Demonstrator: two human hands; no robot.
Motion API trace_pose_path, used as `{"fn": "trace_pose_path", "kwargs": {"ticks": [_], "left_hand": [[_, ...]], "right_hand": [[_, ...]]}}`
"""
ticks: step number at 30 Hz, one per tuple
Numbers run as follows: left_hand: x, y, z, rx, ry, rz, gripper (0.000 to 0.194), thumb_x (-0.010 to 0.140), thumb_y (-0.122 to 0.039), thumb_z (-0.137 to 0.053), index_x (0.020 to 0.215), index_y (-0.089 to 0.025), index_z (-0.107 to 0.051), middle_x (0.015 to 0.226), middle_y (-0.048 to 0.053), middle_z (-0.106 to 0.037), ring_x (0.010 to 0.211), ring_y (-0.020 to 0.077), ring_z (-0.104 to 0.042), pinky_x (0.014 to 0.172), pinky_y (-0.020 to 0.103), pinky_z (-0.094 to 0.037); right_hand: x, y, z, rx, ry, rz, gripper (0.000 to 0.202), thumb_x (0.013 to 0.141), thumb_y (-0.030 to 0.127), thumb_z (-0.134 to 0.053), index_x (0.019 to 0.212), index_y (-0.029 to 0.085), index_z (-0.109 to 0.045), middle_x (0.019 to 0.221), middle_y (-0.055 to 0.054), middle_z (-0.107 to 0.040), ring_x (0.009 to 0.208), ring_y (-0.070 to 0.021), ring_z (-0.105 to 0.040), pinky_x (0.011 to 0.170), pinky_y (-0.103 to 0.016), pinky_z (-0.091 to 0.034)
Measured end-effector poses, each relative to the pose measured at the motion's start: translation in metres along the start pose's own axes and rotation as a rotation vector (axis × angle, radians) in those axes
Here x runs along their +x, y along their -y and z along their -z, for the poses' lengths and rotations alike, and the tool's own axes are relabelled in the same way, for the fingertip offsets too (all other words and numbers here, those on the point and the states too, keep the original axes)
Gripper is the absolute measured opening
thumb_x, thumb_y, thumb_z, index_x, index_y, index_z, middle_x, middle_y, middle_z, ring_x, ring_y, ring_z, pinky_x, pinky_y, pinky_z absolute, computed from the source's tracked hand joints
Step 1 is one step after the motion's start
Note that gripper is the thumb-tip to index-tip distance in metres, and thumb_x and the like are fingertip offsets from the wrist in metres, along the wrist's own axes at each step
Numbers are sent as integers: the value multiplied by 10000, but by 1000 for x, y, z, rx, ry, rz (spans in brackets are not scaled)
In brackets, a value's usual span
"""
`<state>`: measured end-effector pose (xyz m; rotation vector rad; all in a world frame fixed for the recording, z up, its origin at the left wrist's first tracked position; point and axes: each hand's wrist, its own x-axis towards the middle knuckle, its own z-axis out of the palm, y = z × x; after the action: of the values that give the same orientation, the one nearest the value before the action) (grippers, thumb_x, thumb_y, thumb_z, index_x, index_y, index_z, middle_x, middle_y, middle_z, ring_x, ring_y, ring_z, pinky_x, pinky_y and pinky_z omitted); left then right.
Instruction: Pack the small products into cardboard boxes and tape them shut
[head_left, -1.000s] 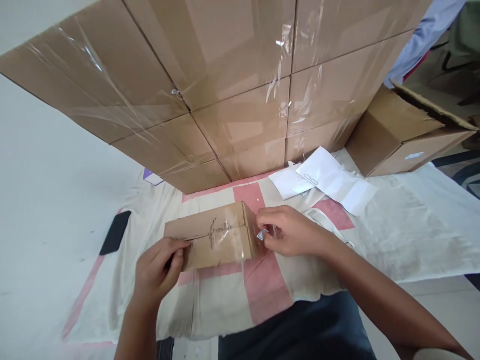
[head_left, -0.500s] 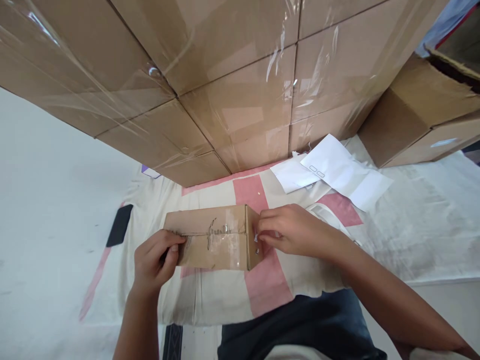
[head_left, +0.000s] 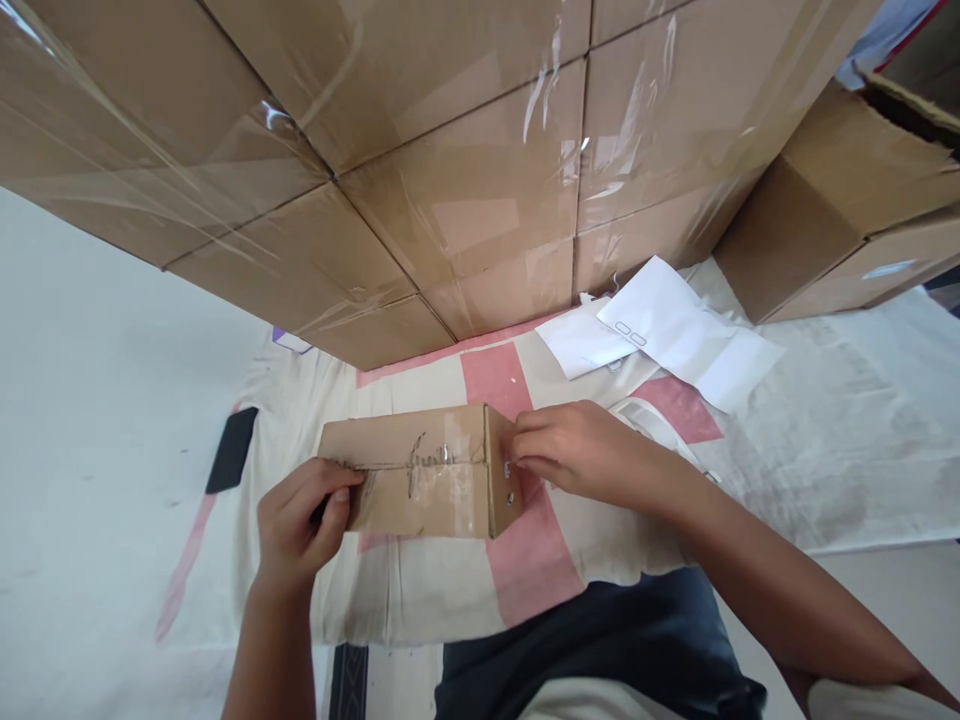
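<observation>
A small cardboard box [head_left: 420, 500] lies on the pink and cream cloth, with dark handwriting and clear tape on its top. My left hand [head_left: 304, 515] holds its left end, fingers on the top near the seam and thumb curled in beside them. At the box's right end, the fingers of my right hand [head_left: 559, 450] are pinched together against the end face. Small shiny spots [head_left: 510, 497] show on that face just below the fingertips. Whatever the right fingers pinch is hidden by the hand.
Large cardboard boxes [head_left: 480, 210] wrapped in clear film rise right behind the cloth [head_left: 420, 605]. White paper sheets [head_left: 675, 325] lie to the right, near an open carton [head_left: 810, 215]. A dark flat object [head_left: 233, 450] lies at the cloth's left edge, and a white and purple item [head_left: 291, 341] sits behind.
The whole view has shifted slightly, so the box and both hands appear a little further left. Both hands keep nearly the same places on the box.
</observation>
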<state>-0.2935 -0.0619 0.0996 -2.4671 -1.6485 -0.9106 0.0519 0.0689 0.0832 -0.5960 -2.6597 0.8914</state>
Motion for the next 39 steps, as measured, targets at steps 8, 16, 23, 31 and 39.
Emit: {"fn": "trace_pose_path", "kwargs": {"ticks": [8,16,23,31,39], "left_hand": [[-1,0,1,-4,-9,28,164,894,-81,-555,924,-202,-663,782,23,-661,688,159,-630,625,281,-481],[2,-4,1,0,-13,5,176,891,-57,-548,930,-193,-653,786,24,-646,689,148,-611,617,268,-469],[0,-3,2,-3,-7,17,168,898,-56,-552,929,-189,-649,797,30,-646,703,149,-621,628,269,-473],[2,-5,2,-6,-14,15,167,898,-68,-553,929,-200,-651,777,18,-642,687,148,-619,615,267,-471],[1,-5,0,-11,-11,38,149,904,-91,-562,916,-201,-662,777,12,-635,672,144,-607,610,271,-456]], "right_hand": [[-3,0,3,30,22,2,248,978,117,-543,920,211,-765,991,-15,-712,823,-142,-645,659,-276,-366],[-4,1,6,64,41,0,256,957,87,-549,926,211,-771,1041,-18,-728,834,-146,-660,685,-265,-398],[-7,-3,4,82,18,17,257,967,93,-558,976,233,-774,1024,-1,-717,831,-131,-664,696,-270,-407],[-3,4,4,6,-15,38,256,969,93,-544,924,203,-771,952,-22,-698,762,-131,-601,638,-267,-332],[-2,3,2,-84,-28,61,316,883,-6,-544,941,203,-775,899,-23,-676,715,-127,-538,613,-275,-270]]}}
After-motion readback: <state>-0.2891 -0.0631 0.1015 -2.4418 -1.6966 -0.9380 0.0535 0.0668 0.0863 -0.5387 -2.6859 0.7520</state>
